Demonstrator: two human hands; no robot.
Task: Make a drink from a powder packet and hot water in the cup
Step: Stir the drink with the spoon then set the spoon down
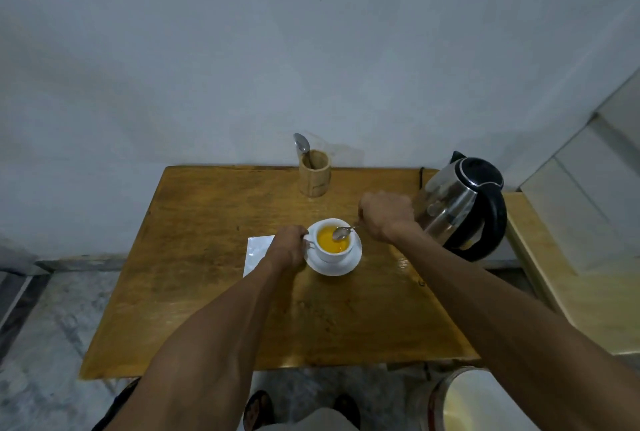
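Observation:
A white cup (335, 255) full of orange drink stands on a white saucer (337, 268) in the middle of the wooden table (214, 274). My left hand (289, 246) grips the cup's handle on its left side. My right hand (386, 214) holds a metal spoon (342, 232) by the handle, with its bowl just above the orange liquid. A silvery powder packet (255, 252) lies flat to the left of the cup, partly under my left wrist.
A steel electric kettle (460, 203) with a black lid and handle stands at the table's right edge, close to my right hand. A bamboo holder (314, 172) with another spoon sits at the back edge. A white bin (485, 399) stands on the floor at the lower right.

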